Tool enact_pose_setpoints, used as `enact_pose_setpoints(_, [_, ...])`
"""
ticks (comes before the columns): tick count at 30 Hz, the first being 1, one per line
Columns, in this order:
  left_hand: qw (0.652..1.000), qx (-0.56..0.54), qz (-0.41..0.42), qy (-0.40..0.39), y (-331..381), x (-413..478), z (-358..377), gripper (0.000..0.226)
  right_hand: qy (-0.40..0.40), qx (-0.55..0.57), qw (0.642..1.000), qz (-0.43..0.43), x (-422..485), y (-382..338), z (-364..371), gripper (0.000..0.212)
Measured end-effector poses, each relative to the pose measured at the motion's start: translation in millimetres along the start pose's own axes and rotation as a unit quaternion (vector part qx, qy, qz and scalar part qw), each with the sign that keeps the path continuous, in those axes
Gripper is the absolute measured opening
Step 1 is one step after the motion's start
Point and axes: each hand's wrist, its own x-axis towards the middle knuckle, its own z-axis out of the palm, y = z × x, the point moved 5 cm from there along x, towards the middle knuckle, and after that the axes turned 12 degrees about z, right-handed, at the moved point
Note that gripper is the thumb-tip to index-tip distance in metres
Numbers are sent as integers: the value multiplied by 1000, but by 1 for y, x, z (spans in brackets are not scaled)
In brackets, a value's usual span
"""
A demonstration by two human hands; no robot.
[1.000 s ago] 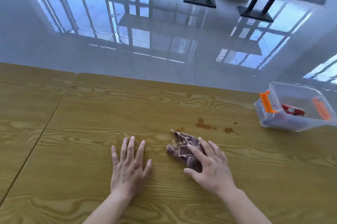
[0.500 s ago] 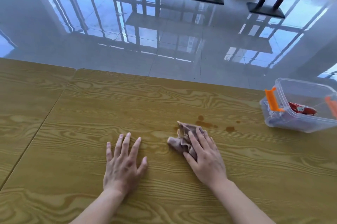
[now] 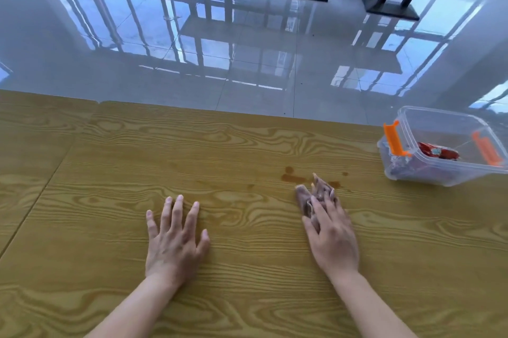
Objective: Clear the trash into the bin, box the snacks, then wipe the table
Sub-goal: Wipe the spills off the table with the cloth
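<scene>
Brown, crumpled cloth (image 3: pixel 304 198) sat pinned under the right hand (image 3: pixel 333 240), and that told the story: this looked like the last leg, the wiping. The clear plastic box with orange clips (image 3: pixel 412 174) stood at the far right of the yellow wood-grain counter (image 3: pixel 110 172), no lid on it, with a red snack packet (image 3: pixel 437 151) and some other wrapped bits inside, so the boxing seemed done or near enough. No loose trash showed on the counter. The bin was out of view, so that step could only be presumed finished.

What was left was plain: a scatter of dark brown spill marks (image 3: pixel 292 178) lay unwiped, just beside the cloth's far tip on both sides. The right fingers (image 3: pixel 320 212) lay straight and a little spread on top of the cloth, pressing it flat rather than gripping it, with folds poking out past the fingertips and to their left. The left hand (image 3: pixel 173 241) rested palm down on bare wood, fingers straight and apart, holding nothing, well to the left of the cloth.
</scene>
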Motion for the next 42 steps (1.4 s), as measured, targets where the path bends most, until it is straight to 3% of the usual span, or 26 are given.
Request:
enact_pose_setpoints(2, [1000, -10, -18, -5, 17, 14, 0, 77, -12, -7, 1000, 11, 2, -12, 7, 55])
enact_pose_setpoints(6, [999, -20, -43, -20, 47, 40, 11, 78, -63, -39, 987, -139, -30, -10, 17, 58])
enact_pose_setpoints(8, [999, -15, -51, -11, 46, 40, 17, 77, -59, -56, 981, -174, -30, 17, 9, 58])
enact_pose_setpoints(10, [999, -13, -53, 3, 43, 39, 18, 75, -31, -50, 991, -120, -17, 50, -5, 58])
enact_pose_setpoints(13, [998, -16, -62, 7, 44, 41, 18, 74, 9, -23, 999, 41, 14, 92, -22, 63])
enact_pose_setpoints(16, [998, -14, -66, 1, 45, 41, 17, 75, 0, -2, 989, 147, 36, 88, -23, 62])
enact_pose_setpoints(18, [998, -16, -66, 5, 45, 40, 14, 75, -3, 8, 998, 65, 23, 64, -16, 58])
enact_pose_setpoints(21, [997, -19, -70, 7, 46, 40, 13, 76, -57, -11, 986, -158, -27, 51, -4, 58])
enact_pose_setpoints(23, [997, -21, -70, 8, 46, 40, 13, 76, -57, -25, 976, -209, -23, 70, -12, 58])
enact_pose_setpoints(24, [997, -20, -70, 11, 45, 40, 14, 75, -35, -25, 982, -183, -9, 81, -17, 58])
enact_pose_setpoints(27, [997, -18, -71, 16, 45, 40, 15, 74, -5, -3, 1000, 27, 47, 99, -30, 59])
enact_pose_setpoints(29, [997, -14, -72, 15, 46, 40, 15, 74, -15, -3, 997, 80, 65, 84, -27, 60])
enact_pose_setpoints(31, [997, -14, -71, 14, 46, 40, 14, 74, -14, -6, 1000, 16, 50, 60, -18, 60])
enact_pose_setpoints(33, [997, -15, -72, 17, 46, 41, 14, 75, -33, -8, 994, -106, 12, 47, -11, 61])
enact_pose_setpoints(35, [997, -15, -73, 17, 46, 40, 13, 75, -68, -17, 974, -216, -25, 57, -7, 59])
enact_pose_setpoints(37, [997, -12, -73, 16, 46, 40, 14, 75, -78, -29, 960, -267, -28, 78, -14, 56])
enact_pose_setpoints(39, [997, -9, -74, 18, 46, 39, 14, 75, -61, -19, 979, -194, 2, 94, -21, 56])
enact_pose_setpoints(42, [997, -6, -72, 19, 47, 40, 13, 75, -28, 10, 1000, 3, 68, 82, -26, 57])
